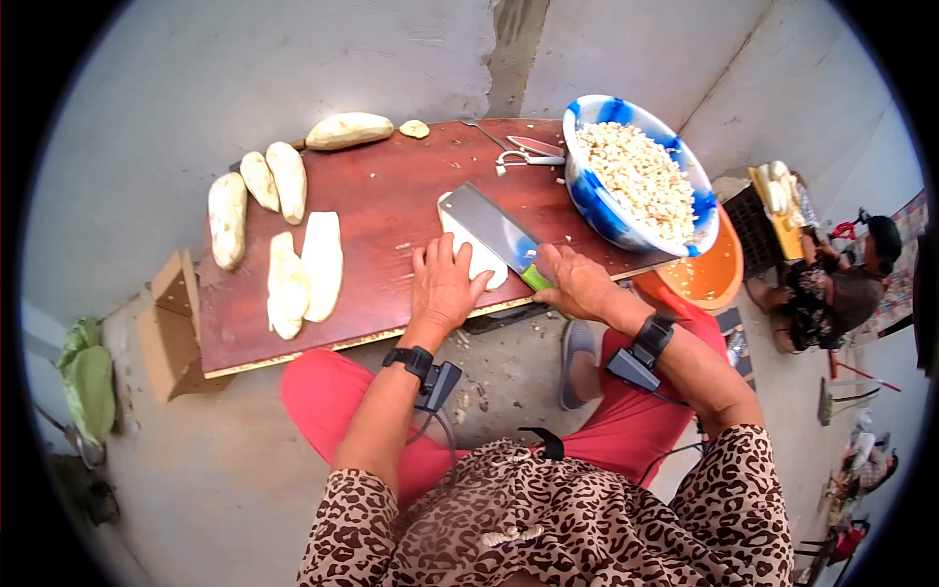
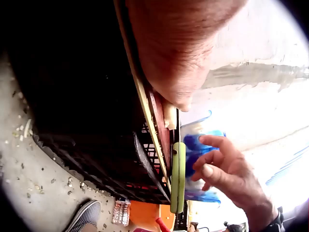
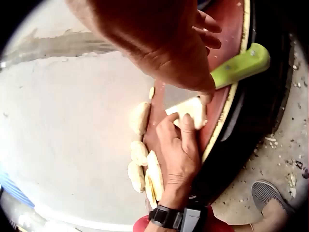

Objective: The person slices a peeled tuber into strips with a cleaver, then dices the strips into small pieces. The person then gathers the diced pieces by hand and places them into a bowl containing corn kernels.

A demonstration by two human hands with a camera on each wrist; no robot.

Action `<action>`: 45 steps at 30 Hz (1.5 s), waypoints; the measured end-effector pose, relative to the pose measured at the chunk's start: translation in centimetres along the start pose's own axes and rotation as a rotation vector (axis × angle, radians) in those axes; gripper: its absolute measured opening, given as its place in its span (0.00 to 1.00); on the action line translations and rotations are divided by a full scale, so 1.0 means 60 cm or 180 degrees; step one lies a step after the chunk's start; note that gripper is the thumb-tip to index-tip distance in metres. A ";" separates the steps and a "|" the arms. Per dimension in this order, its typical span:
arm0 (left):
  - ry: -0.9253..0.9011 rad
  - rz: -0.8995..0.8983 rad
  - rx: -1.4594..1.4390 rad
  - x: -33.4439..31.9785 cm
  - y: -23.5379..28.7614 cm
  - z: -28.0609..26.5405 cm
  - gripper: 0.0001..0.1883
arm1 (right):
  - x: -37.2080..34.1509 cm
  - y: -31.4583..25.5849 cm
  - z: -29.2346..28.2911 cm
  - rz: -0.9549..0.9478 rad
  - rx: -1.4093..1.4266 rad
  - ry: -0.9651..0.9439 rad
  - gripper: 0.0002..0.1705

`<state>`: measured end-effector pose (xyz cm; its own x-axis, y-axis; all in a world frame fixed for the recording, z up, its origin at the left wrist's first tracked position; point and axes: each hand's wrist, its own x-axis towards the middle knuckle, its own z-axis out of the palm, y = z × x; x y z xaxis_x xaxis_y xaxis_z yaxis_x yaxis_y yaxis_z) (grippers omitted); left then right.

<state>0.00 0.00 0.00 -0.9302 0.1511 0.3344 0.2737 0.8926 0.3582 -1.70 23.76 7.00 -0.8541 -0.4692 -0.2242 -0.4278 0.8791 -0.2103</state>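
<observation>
A pale peeled slab (image 1: 481,256) lies near the board's front edge, with the left hand (image 1: 448,286) resting on its near-left side, fingers extended. In the right wrist view the left hand (image 3: 179,152) touches the slab (image 3: 190,112) with fingers and thumb. A broad cleaver blade (image 1: 489,223) lies over the slab's right side. Beside its green handle (image 1: 536,278) is the right hand (image 1: 584,285). The left wrist view shows the right hand (image 2: 231,174) with loosely bent fingers, not wrapped round the handle (image 2: 178,178); whether it touches the cleaver is unclear.
Several peeled pieces (image 1: 228,221) lie on the board's left. A peeler (image 1: 528,158) is at the back, beside a blue-white bowl (image 1: 579,186) of diced pieces. An orange basin (image 1: 722,269) stands lower right, a cardboard box (image 1: 168,333) lower left. Another person (image 1: 849,293) sits far right.
</observation>
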 end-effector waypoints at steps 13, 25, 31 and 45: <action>0.0092 0.0234 -0.0169 0.010 -0.010 0.018 0.32 | 0.047 0.018 0.042 -0.0468 0.1432 0.1197 0.32; -0.0462 0.0062 -0.0160 0.018 0.009 -0.011 0.42 | -0.004 -0.005 -0.007 0.0265 0.2405 0.0167 0.14; -0.0358 0.0152 -0.0076 0.028 0.027 -0.017 0.35 | 0.015 0.013 0.001 -0.0026 0.1646 0.0280 0.16; -0.1217 -0.0296 -0.1519 0.085 -0.067 -0.106 0.14 | 0.050 0.002 -0.014 0.0142 0.1344 -0.0043 0.18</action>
<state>-4.30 -5.53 5.79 -0.9530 0.3022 -0.0215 0.1842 0.6343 0.7508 -4.57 22.49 7.07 -0.8638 -0.4351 -0.2538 -0.2294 0.7884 -0.5708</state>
